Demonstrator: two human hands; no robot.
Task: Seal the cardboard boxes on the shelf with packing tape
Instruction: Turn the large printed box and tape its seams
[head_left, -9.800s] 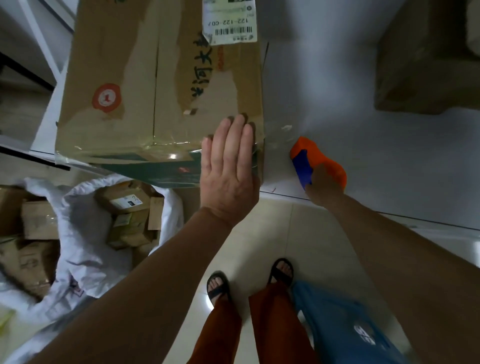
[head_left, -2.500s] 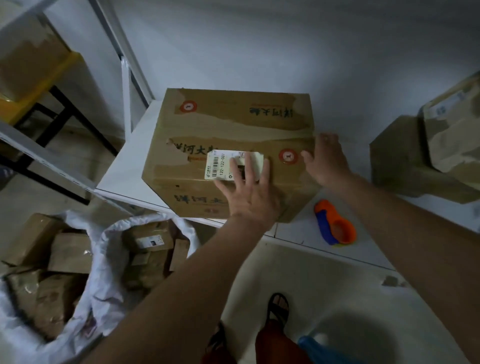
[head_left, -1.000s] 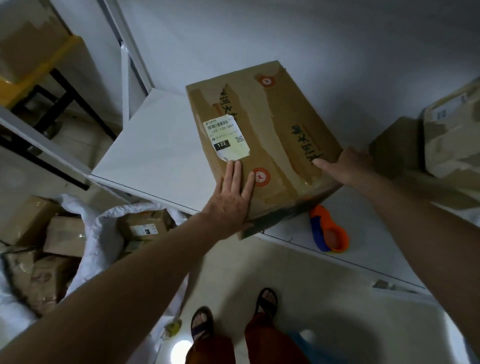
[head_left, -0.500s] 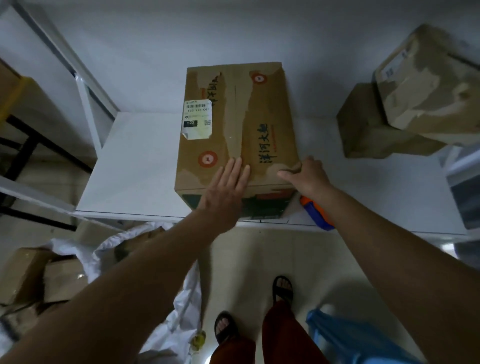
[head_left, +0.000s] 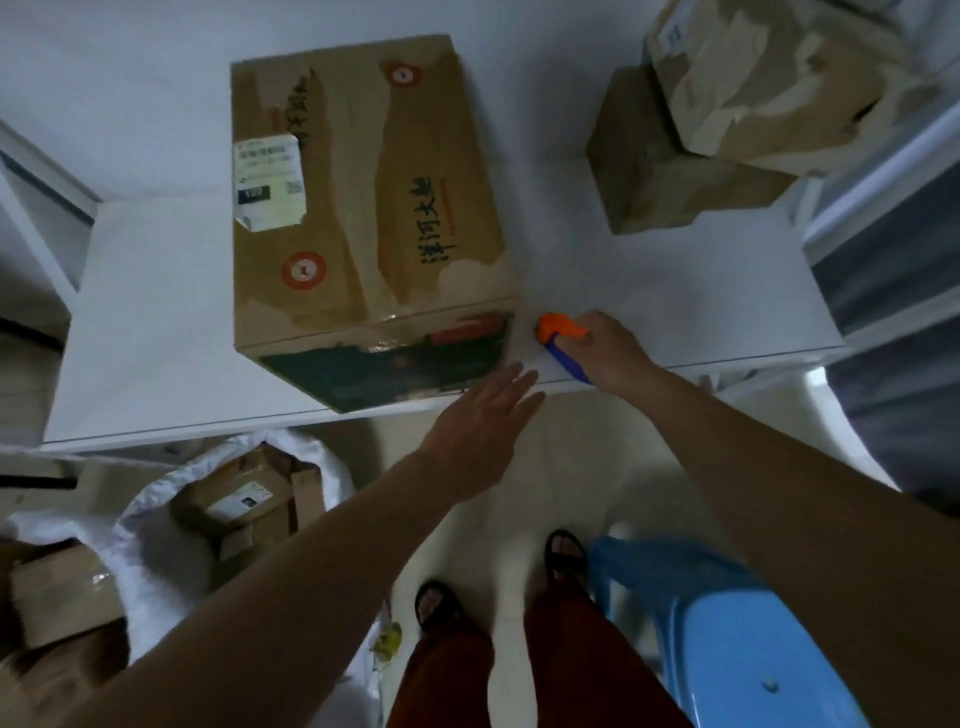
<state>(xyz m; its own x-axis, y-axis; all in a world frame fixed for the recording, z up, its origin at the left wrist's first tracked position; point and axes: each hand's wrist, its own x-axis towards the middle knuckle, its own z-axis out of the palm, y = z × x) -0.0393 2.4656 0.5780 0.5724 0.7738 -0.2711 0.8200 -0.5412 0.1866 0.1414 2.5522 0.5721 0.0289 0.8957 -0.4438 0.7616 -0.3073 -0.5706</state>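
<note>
While the right hand (head_left: 605, 351) closes its grip on the orange-and-blue plastic tape dispenser (head_left: 558, 340), the open, empty left hand (head_left: 480, 434) should steady the brown cardboard box (head_left: 363, 208) before taping its centre seam.

I note bare shelf (head_left: 675, 291) surface between the big box (head_left: 363, 208) and the two stacked boxes (head_left: 727, 130) at the right rear; a hand passes there. Left of the big box the shelf is also bare. A blue stool (head_left: 753, 649) blocks the floor at right.
</note>
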